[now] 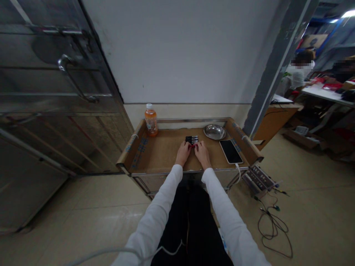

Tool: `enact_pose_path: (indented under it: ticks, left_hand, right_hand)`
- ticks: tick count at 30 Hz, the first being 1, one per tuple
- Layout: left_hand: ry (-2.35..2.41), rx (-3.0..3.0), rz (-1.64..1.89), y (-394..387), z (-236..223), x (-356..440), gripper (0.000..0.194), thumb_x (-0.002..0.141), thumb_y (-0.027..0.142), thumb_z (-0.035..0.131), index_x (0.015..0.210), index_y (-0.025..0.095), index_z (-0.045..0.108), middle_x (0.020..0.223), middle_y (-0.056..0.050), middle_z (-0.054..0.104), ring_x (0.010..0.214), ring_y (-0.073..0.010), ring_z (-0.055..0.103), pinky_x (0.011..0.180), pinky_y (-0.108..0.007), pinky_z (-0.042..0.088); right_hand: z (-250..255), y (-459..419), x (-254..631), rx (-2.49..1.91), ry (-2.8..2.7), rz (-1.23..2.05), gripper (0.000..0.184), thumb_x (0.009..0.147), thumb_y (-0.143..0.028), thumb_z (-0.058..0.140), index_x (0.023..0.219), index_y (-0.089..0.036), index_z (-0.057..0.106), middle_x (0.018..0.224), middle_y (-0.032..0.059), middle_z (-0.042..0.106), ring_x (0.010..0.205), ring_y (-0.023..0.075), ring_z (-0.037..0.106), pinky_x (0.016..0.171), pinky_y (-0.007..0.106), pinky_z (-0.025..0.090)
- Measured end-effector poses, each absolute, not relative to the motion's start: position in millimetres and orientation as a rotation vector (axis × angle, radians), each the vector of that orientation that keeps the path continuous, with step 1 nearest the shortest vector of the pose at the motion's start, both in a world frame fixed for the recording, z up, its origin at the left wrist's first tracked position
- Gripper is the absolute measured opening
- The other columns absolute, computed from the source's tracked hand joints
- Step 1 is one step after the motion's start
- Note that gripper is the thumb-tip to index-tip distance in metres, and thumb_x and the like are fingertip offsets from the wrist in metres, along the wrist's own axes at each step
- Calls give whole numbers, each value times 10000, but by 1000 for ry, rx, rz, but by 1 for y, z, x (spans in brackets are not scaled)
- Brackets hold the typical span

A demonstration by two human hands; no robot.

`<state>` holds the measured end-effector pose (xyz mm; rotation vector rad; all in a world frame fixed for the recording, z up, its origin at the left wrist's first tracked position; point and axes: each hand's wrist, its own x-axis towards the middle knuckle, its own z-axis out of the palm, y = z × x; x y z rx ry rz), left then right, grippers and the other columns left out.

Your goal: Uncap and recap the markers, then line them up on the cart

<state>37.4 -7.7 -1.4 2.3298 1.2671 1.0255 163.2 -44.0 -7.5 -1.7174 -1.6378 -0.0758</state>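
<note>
My left hand [183, 152] and my right hand [202, 152] rest close together over the cardboard-lined cart top [163, 155]. Between their fingertips is a thin red pen-like thing [192, 145], lying crosswise and gripped at both ends; its exact kind is too small to tell. Just beyond the fingers lie several short black pen-like pieces [191, 139] with whitish markings, side by side in a row. A shallow round metal dish [215, 131] sits to the right behind my right hand. Nearer on that side lies a phone [231, 151] with a white cable plugged in.
An orange drink bottle [151, 120] stands at the cart's back left corner. Raised cardboard sides edge the cart. On the floor at right are a grey electrical box [259, 180] and a coiled black cable [273, 227]. A metal door [55, 81] is at left; people sit far right.
</note>
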Motion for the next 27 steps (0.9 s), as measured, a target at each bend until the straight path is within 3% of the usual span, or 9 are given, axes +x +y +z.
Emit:
enact_pose_path:
  ticks: [10, 18, 27]
  left_hand:
    - [1167, 2393, 1157, -11, 4, 38, 138, 881, 131, 429, 950, 192, 531, 959, -87, 569, 944, -210, 564, 887, -377, 463]
    - [1054, 2314, 1154, -12, 5, 34, 114, 874, 172, 501, 984, 195, 517, 958, -65, 577, 918, -194, 577, 868, -364, 477]
    - [1260, 2320, 1200, -17, 8, 32, 118, 889, 147, 469, 983, 186, 528, 962, -70, 581, 921, -189, 573, 862, -342, 471]
  right_hand:
    - [-9, -43, 163, -1618, -1716, -28, 248, 886, -151, 429, 997, -173, 650, 1027, 99, 580, 918, 190, 581, 821, 289, 473]
    - [-5, -44, 162, -1531, -1735, 78, 333, 851, -97, 399, 1084, -174, 624, 1087, 94, 614, 987, 192, 584, 918, 318, 459]
    - [-10, -43, 163, -1582, -1639, 6, 345, 857, -87, 365, 1117, -154, 582, 1116, 110, 632, 1047, 202, 573, 942, 326, 439]
